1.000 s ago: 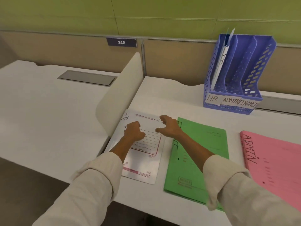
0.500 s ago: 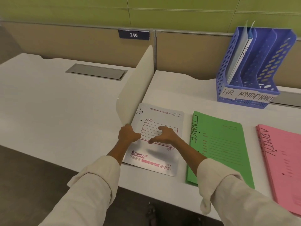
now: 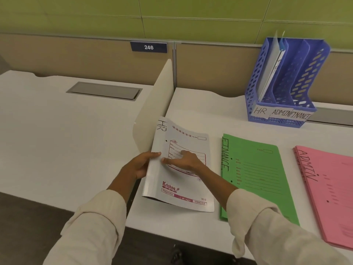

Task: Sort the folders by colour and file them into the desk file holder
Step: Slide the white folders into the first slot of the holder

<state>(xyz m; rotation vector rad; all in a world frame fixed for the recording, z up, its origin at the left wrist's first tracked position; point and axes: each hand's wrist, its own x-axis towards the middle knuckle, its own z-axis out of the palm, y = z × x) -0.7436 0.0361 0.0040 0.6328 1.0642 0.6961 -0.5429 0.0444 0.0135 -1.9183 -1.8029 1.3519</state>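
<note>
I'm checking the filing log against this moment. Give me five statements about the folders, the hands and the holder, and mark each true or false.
1. The left hand grips the left edge of the white HR folder. True.
2. The green FINANCE folder stands in the blue file holder. False: it lies flat on the desk, between the white and the pink ADMIN folders.
3. The holder's front labels read HR, ADMIN, FINANCE from left to right. True.
4. All three holder slots are empty. False: a white folder already stands in the leftmost slot.
5. The right hand rests on the pink folders. False: it rests on the white HR folder.
</note>
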